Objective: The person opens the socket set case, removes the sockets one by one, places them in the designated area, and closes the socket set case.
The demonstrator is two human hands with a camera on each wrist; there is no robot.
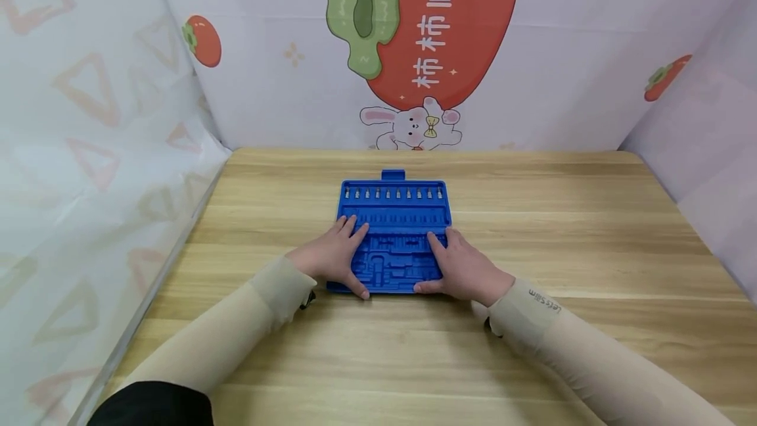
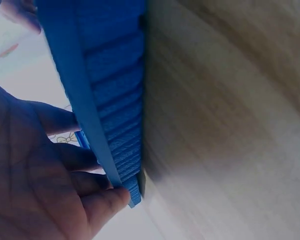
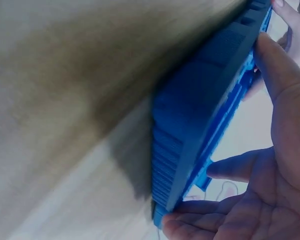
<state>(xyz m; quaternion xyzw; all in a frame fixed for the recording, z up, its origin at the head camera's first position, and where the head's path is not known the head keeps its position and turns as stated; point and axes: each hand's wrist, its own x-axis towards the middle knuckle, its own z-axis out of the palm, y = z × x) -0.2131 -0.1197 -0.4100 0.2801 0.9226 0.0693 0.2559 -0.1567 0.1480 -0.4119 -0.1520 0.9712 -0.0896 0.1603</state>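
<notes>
A blue plastic tool case (image 1: 390, 268) lies opened out flat on the table, its lower half moulded with empty recesses. Several small silver bits (image 1: 388, 194) stand in a row along the far half. On the left side my left hand (image 1: 334, 252) rests with spread fingers over the rim, thumb at the front edge. My right hand (image 1: 467, 268) touches the right side in much the same way, its thumb also at the front edge. Both wrist views show the case's ribbed side wall (image 2: 115, 100), with fingers (image 3: 235, 167) laid at its rim.
The case stands near the middle of a wooden table (image 1: 562, 215). A latch tab (image 1: 393, 175) sticks out from its far edge. Behind the table hangs a white printed cloth (image 1: 266, 84), and more cloth (image 1: 89, 150) borders the left side.
</notes>
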